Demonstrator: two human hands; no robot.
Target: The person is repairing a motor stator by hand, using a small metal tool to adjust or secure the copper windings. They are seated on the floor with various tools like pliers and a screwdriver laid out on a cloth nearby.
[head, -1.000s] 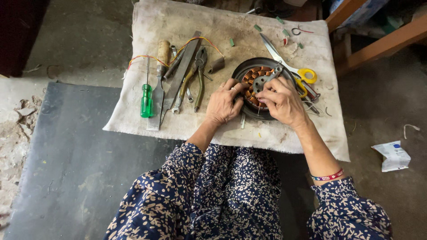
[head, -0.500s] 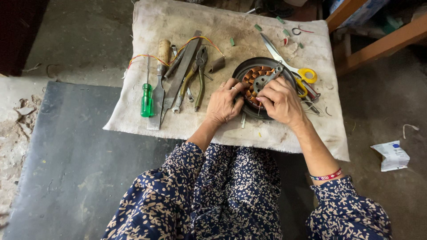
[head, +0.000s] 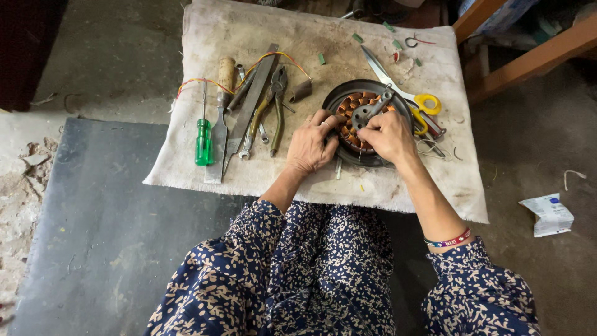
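This is a small repair workshop set up on the floor. A dirty white cloth (head: pixel 298 37) lies on bare concrete floor (head: pixel 106 56) and carries hand tools: a green screwdriver (head: pixel 203 142), pliers (head: pixel 273 102), a flat file (head: pixel 245 112), yellow-handled scissors (head: pixel 404 93). A round motor stator (head: pixel 357 118) with copper windings sits among them.

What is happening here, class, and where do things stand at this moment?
A seated person in a patterned blue garment works with both hands on a round motor stator with copper windings, which lies on a dirty white cloth. The left hand steadies its near-left rim, while the right hand presses on the coils. Beside it lie yellow-handled scissors, pliers and a green screwdriver, all untouched.
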